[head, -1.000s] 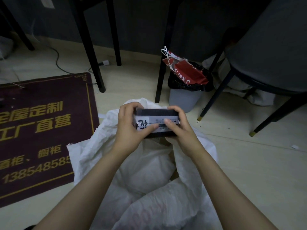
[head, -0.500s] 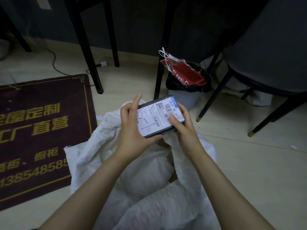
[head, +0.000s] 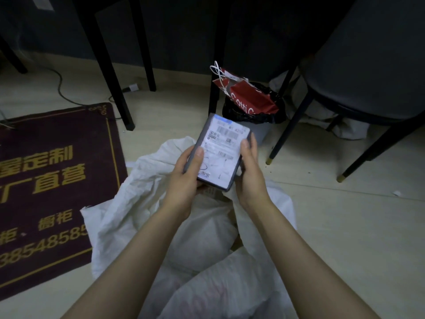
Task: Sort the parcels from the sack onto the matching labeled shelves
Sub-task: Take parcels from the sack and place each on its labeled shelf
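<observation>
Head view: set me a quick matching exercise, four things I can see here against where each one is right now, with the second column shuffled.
Things
1. parcel
2. white sack
3. red paper bag
4. dark red mat

Places
A. flat on the floor at the far left
B. sticking out of the bin with the black liner
C. gripped between the left hand and the right hand, label side up
D. crumpled on the floor under the forearms

Pairs: 1-C, 2-D, 3-B, 4-A
</observation>
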